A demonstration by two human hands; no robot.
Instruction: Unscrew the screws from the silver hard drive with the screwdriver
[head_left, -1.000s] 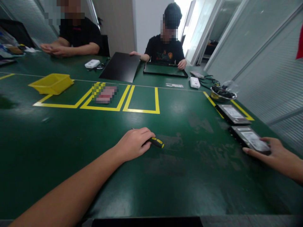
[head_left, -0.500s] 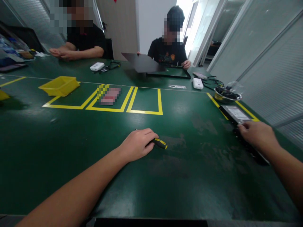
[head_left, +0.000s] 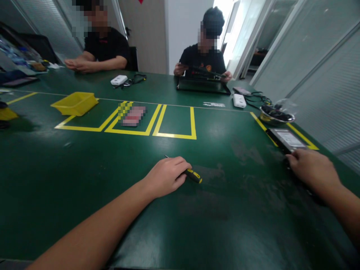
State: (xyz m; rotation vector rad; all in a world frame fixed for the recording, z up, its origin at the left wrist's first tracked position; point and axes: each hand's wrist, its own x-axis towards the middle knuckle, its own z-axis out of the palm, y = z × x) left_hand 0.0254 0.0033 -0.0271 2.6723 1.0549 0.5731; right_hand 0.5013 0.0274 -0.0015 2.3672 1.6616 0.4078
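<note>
My left hand [head_left: 170, 176] lies on the green table with its fingers curled over a screwdriver [head_left: 194, 176]. The black and yellow handle sticks out on the right, and a bit of the thin shaft shows past the knuckles. At the right side, my right hand [head_left: 315, 170] grips the near part of a hard drive [head_left: 289, 138], a flat dark block with a white label on top. Under that hand and wrist runs a dark, long part that is mostly hidden; I cannot tell whether it belongs to the drive.
Beyond the drive sits a metal bowl [head_left: 277, 114] of black items. Yellow tape [head_left: 194, 123] marks out boxes, one holding a blurred pinkish item [head_left: 134, 116]. A yellow bin [head_left: 75, 104] stands left. Across the table are two people, one holding a dark panel above a black frame [head_left: 202, 86].
The view has shifted slightly. Across the table, the person has brought the dark panel closer and tilted it over the frame. Both my hands keep their holds.
</note>
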